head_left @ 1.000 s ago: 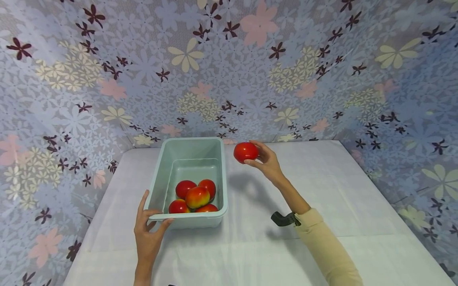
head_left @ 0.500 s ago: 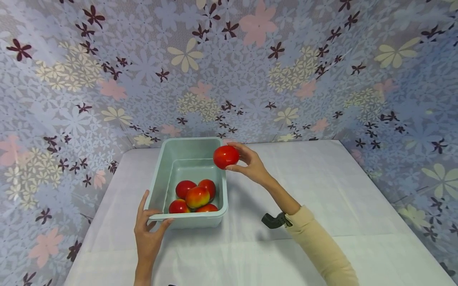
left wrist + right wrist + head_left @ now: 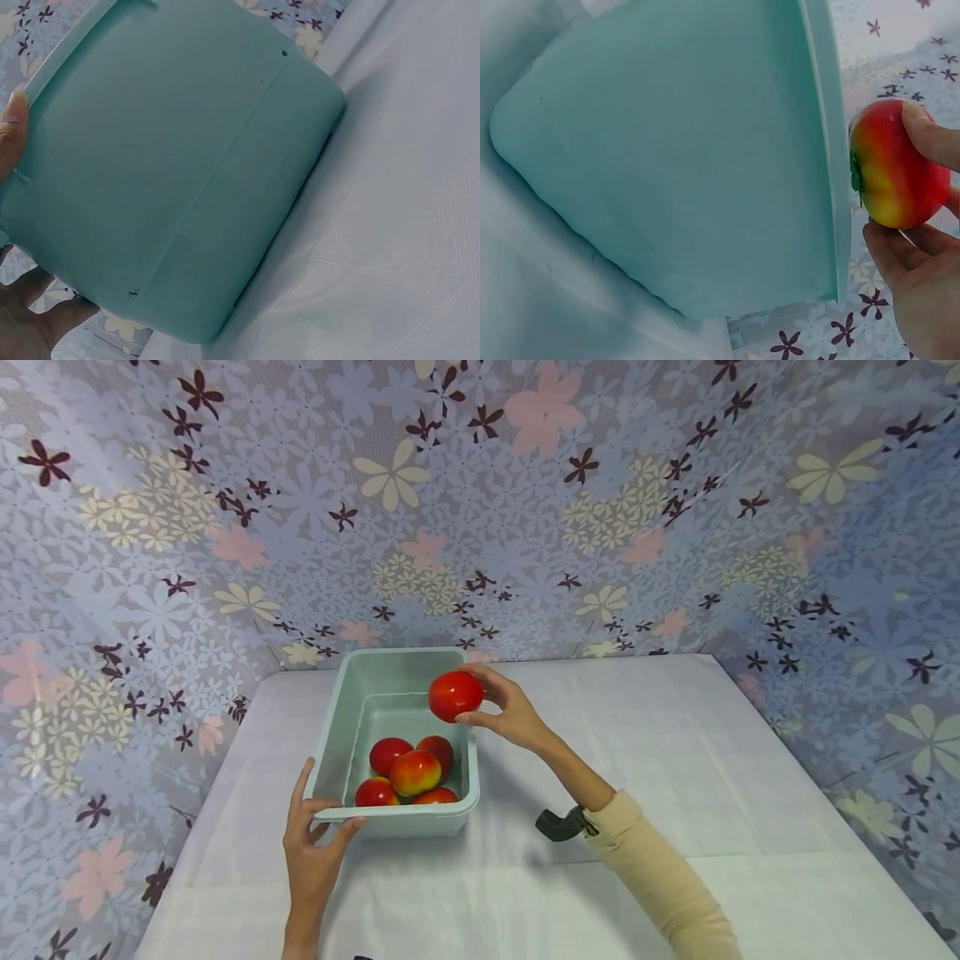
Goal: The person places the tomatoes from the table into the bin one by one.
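Note:
My right hand (image 3: 510, 714) pinches a glossy, rounded red-and-yellow fruit (image 3: 455, 696) between thumb and fingers. The fruit is over the right side of a pale green plastic bin (image 3: 468, 777), above its rim. In the right wrist view the fruit (image 3: 896, 169) shows a yellow patch and a small green stem end toward the bin wall (image 3: 682, 165). Several similar fruits (image 3: 415, 772) are piled at the near end inside the bin. My left hand (image 3: 311, 852) grips the bin's near left corner, thumb on the front rim. In the left wrist view its thumb (image 3: 13, 124) lies at the rim.
A white cloth (image 3: 637, 860) covers the table under the bin. Behind and at both sides hangs a flower-patterned cloth wall (image 3: 480, 527), close behind the bin's far end. A black strap mount (image 3: 561, 825) sticks out from my right wrist.
My right hand has carried the fruit leftward and slightly nearer, from beside the bin to over its right side. The left hand and the bin have stayed in place.

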`<act>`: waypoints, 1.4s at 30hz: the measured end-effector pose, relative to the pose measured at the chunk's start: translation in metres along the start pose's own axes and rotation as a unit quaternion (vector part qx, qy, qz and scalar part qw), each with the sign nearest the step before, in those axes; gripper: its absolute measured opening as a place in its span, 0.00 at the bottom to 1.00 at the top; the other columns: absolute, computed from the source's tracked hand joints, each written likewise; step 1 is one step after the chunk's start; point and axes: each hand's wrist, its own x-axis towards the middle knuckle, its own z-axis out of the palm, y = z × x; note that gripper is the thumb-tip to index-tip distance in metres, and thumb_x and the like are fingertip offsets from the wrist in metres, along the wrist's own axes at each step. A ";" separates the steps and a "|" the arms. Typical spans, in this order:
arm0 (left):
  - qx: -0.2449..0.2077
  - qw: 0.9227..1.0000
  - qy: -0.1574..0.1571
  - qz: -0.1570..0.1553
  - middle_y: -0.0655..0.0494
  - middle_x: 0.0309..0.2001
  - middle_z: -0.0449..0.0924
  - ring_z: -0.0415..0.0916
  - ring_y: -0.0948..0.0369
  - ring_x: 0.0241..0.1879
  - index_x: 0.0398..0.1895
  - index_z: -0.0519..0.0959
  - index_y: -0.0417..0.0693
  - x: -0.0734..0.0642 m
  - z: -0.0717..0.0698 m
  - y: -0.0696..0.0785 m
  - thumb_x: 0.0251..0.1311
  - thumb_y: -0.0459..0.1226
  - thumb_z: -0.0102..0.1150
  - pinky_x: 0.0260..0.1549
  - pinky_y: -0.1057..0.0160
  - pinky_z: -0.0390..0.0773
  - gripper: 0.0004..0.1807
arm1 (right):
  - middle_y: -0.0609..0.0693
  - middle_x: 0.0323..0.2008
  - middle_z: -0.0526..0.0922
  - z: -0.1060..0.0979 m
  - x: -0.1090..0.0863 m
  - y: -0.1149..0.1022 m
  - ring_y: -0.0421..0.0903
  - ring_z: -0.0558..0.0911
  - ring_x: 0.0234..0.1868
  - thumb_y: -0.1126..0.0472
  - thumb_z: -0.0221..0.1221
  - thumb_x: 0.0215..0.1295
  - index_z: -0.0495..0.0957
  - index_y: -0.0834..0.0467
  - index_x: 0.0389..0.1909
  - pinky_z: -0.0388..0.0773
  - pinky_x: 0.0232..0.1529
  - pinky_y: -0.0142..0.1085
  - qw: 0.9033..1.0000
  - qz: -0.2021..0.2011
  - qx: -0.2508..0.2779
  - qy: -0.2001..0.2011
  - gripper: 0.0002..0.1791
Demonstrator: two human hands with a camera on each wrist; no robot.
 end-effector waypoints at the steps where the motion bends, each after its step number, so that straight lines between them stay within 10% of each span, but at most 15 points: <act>1: -0.001 1.000 0.000 0.000 0.50 0.73 0.61 0.62 0.63 0.67 0.36 0.76 0.35 0.000 0.000 0.000 0.40 0.20 0.73 0.44 0.70 0.75 0.18 | 0.67 0.65 0.69 0.001 -0.001 -0.004 0.62 0.74 0.61 0.76 0.64 0.56 0.63 0.71 0.66 0.72 0.63 0.53 1.000 0.000 0.000 -0.002 0.36; 42: 0.028 0.999 -0.024 0.016 0.54 0.72 0.64 0.65 0.65 0.64 0.33 0.79 0.39 0.006 -0.011 0.011 0.38 0.24 0.76 0.43 0.70 0.78 0.18 | 0.69 0.62 0.72 -0.007 -0.028 -0.018 0.63 0.71 0.64 0.75 0.64 0.57 0.66 0.72 0.63 0.66 0.66 0.58 0.999 -0.018 -0.043 -0.003 0.31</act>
